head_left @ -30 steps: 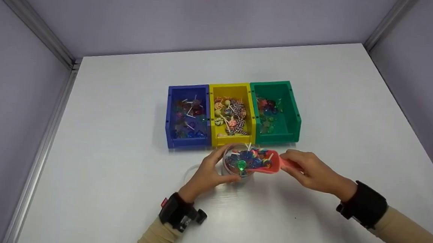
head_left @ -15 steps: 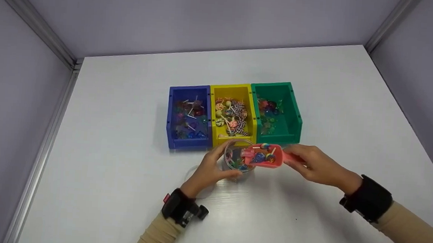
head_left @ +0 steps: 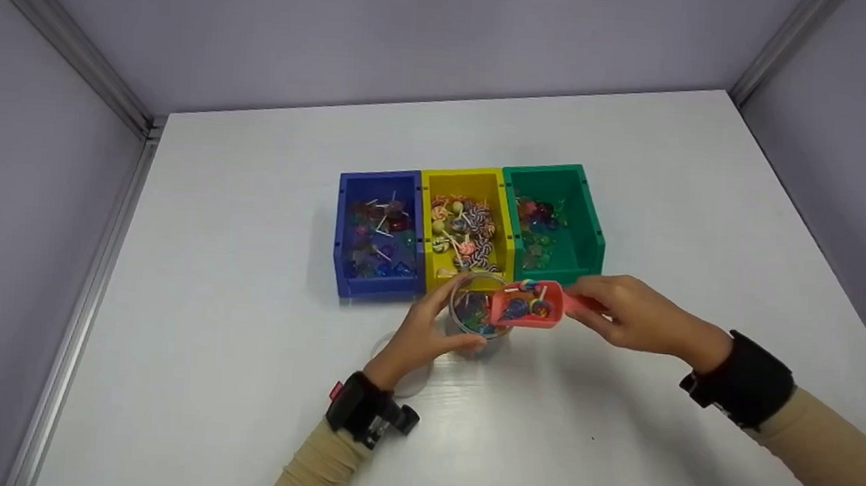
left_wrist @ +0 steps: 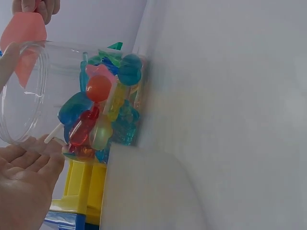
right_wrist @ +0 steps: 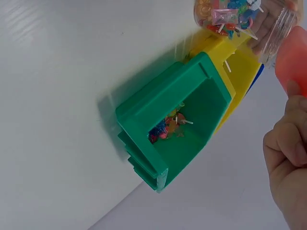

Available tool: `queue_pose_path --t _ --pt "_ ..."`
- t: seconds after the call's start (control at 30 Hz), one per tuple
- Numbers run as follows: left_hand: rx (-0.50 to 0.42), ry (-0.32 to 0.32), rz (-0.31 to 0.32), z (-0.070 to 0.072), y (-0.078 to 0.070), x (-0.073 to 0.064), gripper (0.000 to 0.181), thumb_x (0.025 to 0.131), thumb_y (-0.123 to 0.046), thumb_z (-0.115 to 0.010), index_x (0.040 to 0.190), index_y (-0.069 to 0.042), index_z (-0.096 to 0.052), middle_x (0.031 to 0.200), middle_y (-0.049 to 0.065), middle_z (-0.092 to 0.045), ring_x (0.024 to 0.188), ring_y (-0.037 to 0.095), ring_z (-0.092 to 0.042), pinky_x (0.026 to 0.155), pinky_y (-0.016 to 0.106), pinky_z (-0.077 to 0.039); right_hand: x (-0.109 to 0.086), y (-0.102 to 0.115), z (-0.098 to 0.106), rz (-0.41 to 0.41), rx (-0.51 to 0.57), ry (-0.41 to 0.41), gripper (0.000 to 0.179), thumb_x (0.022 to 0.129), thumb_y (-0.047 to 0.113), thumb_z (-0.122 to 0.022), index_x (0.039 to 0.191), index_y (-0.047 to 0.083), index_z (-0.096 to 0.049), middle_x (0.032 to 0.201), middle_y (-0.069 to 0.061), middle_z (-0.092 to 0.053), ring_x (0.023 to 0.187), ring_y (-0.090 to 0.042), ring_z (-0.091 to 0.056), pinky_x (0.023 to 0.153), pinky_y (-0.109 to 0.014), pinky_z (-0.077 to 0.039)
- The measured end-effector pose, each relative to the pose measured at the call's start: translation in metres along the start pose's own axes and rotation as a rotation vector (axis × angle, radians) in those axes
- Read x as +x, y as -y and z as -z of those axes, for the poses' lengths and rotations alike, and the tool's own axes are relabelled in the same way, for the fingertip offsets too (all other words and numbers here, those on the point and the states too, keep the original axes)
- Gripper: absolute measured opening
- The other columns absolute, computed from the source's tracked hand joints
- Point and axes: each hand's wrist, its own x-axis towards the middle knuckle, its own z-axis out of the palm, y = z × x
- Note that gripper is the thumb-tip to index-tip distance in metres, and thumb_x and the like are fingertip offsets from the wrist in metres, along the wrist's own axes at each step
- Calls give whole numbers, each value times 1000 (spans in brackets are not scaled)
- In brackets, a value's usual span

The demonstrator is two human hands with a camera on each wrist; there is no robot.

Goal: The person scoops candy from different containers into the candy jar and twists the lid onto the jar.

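Observation:
My left hand point(head_left: 421, 338) holds a clear plastic jar point(left_wrist: 60, 62), thumb on the near side and fingers on the far side. Colourful translucent candies point(left_wrist: 100, 105), some on white sticks, fill its lower part. In my right hand point(head_left: 635, 315) I grip the handle of a pink scoop point(head_left: 555, 318), its lip over the right side of the jar's mouth. Several candies, among them striped lollipops and a blue piece, lie in the scoop. Under my left wrist a clear round lid point(head_left: 415, 383) lies on the table, partly covered by the hand.
Behind the jar three bins stand side by side: blue point(head_left: 348, 279), yellow point(head_left: 474, 178) and green point(head_left: 568, 240). Each has small candies or lollipops in it. The white table point(head_left: 245, 246) meets grey walls at the back and sides.
The scoop has risen slightly and moved back, and much of its heap has dropped into the jar; fewer candies sit in it. My left hand stays on the jar.

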Motion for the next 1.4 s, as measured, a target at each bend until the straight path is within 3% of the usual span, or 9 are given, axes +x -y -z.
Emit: queue_pose_path --t 0.2,0.53,0.93,1.4 --pt "18 3 -23 -1 -1 0 94 77 -38 -79 153 -17 -28 157 0 -35 147 21 -34 120 45 -33 6 9 12 -25 -42 76 18 93 18 -63 103 5 -69 80 -1 -69 65 -1 -49 58 -15 -48" --pt "37 -10 -38 0 1 3 96 77 -42 -78 153 -11 -28 157 5 -36 146 24 -35 119 47 -33 16 13 17 -24 -79 106 18 93 19 -64 103 5 -70 81 -2 -70 65 -4 -49 58 -15 -46" --pt "1 12 24 2 1 2 98 76 -45 -76 154 -15 -25 158 -2 -34 149 20 -30 122 46 -29 23 20 23 -6 -107 148 17 92 18 -64 101 5 -71 78 -2 -70 63 -4 -50 60 -16 -50" --pt "-5 12 8 0 2 0 97 76 -41 -78 153 -13 -27 157 0 -36 148 20 -31 121 46 -30 36 37 36 -98 -116 261 19 91 20 -65 98 4 -71 73 -5 -66 59 -8 -49 59 -22 -50"
